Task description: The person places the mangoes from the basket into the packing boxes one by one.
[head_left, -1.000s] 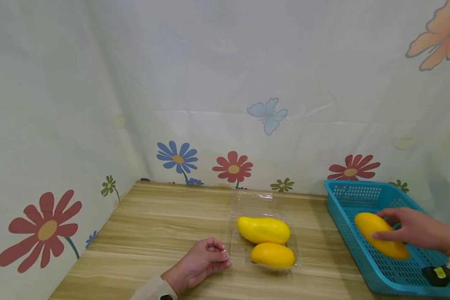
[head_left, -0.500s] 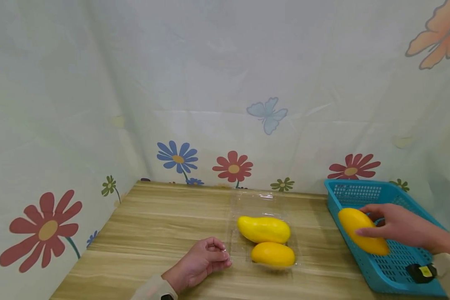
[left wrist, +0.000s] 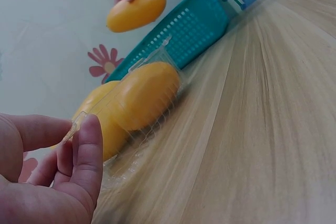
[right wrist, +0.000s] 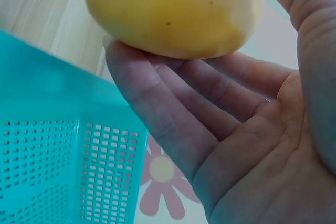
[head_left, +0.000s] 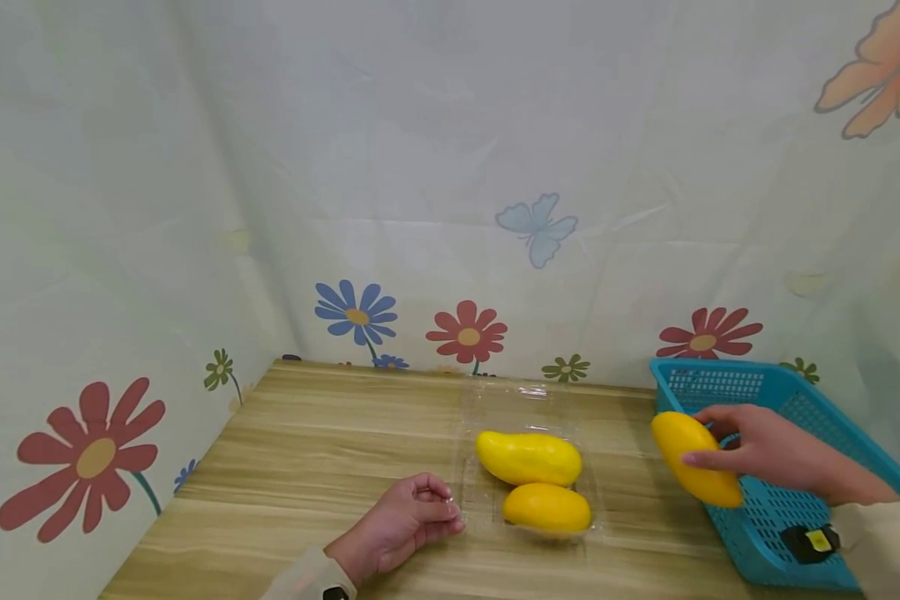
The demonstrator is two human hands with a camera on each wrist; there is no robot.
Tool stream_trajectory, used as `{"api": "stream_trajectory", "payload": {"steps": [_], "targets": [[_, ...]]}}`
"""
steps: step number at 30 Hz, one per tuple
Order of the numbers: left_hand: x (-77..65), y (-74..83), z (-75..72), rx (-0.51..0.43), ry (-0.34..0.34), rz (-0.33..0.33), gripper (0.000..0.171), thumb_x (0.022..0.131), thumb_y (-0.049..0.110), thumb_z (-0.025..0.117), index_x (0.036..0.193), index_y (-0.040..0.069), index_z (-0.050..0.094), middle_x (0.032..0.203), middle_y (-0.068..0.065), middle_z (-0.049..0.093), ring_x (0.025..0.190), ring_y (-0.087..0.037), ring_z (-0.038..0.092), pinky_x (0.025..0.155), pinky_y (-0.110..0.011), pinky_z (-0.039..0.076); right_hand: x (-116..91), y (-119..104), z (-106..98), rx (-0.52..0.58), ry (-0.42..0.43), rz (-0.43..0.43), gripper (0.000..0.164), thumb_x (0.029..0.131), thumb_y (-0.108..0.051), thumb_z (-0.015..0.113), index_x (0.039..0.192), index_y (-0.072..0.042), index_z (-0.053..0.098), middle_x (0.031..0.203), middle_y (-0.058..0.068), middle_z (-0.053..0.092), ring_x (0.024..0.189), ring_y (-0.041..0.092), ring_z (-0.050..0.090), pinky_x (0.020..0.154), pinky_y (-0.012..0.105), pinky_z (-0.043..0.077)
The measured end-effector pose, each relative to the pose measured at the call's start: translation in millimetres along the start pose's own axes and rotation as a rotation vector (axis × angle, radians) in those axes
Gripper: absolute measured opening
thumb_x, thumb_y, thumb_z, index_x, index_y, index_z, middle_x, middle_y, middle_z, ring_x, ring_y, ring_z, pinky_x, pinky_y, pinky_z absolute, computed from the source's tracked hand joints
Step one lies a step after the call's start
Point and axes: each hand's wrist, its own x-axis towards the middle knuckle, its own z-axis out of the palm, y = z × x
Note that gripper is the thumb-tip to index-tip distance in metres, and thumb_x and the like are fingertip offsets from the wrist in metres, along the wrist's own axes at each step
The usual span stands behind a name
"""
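My right hand [head_left: 765, 446] grips a yellow mango [head_left: 693, 458] between thumb and fingers, over the left rim of the blue basket. In the right wrist view the mango [right wrist: 173, 14] rests against the fingers, its top cut off by the frame. My left hand [head_left: 408, 525] pinches the left edge of a clear plastic clamshell box [head_left: 513, 408], which lies with its lid laid back. Inside the box are two mangoes, a long yellow one [head_left: 528, 458] behind and a shorter orange-yellow one [head_left: 547, 508] in front. The left wrist view shows thumb and fingertip on the clear edge [left wrist: 79, 121].
A blue perforated plastic basket [head_left: 727, 533] stands at the right of the wooden table [head_left: 330, 433], just beyond the box. A white curtain [head_left: 420, 167] printed with flowers and butterflies hangs behind and along the left side.
My right hand has carried the mango up and leftward, from inside the basket to over its left rim. The left hand and the box stay in place.
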Motion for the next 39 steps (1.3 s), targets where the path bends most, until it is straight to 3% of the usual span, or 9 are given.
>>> {"api": "stream_trajectory", "payload": {"steps": [21,39], "targets": [[0.3,0.4,-0.2,0.002,-0.007,-0.001,0.02,0.093,-0.008,0.067,0.101,0.004,0.053,0.089,-0.005,0.065,0.083,-0.018,0.071,0.085,-0.032,0.064,22,-22,26,0.036,0.006,0.034,0.074,0.086,-0.053,0.078,0.133,0.002,0.06,0.107,0.004,0.07,0.094,0.018,0.062,0.072,0.03,0.061],[1.6,-1.8,-1.5,-0.004,-0.009,-0.001,0.02,0.093,-0.009,0.066,0.1,0.005,0.054,0.09,-0.006,0.064,0.083,-0.018,0.071,0.085,-0.032,0.064,35,-54,44,0.098,-0.016,-0.027,0.071,0.081,-0.05,0.083,0.13,-0.003,0.063,0.102,0.002,0.07,0.092,0.017,0.063,0.072,0.027,0.06]]}}
